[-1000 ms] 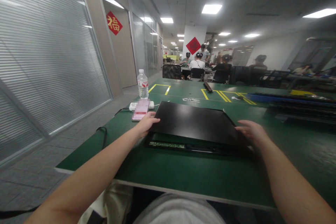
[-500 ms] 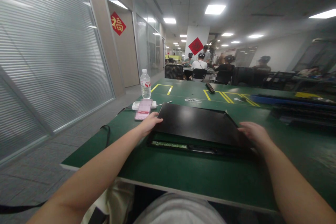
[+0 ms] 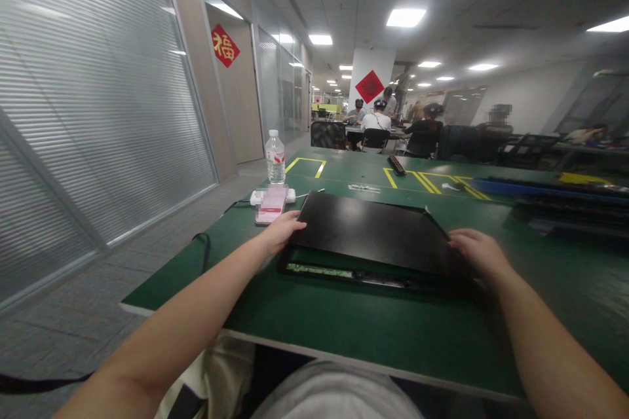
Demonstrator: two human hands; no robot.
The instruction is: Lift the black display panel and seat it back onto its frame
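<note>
A flat, dark screen panel (image 3: 373,226) is held above the green table, tilted, its near edge raised off what lies below. My left hand (image 3: 282,230) pinches its left edge, thumb on top. At the opposite edge my right hand (image 3: 474,249) grips it with bent fingers; the fingertips are partly hidden. Beneath the panel lies a black frame (image 3: 407,285). A green circuit board (image 3: 319,271) shows along the frame's near side, and the panel covers the rest.
Beyond my left hand are a phone (image 3: 271,203), a white device (image 3: 289,195) and a water bottle (image 3: 276,157). Dark parts lie by a blue strip (image 3: 496,186) at the right. A black bar (image 3: 396,165) rests near the yellow tape. Several people sit at far tables.
The whole view has shifted slightly to the right. Both hands keep their hold on the panel, which stays almost in place over the frame.
</note>
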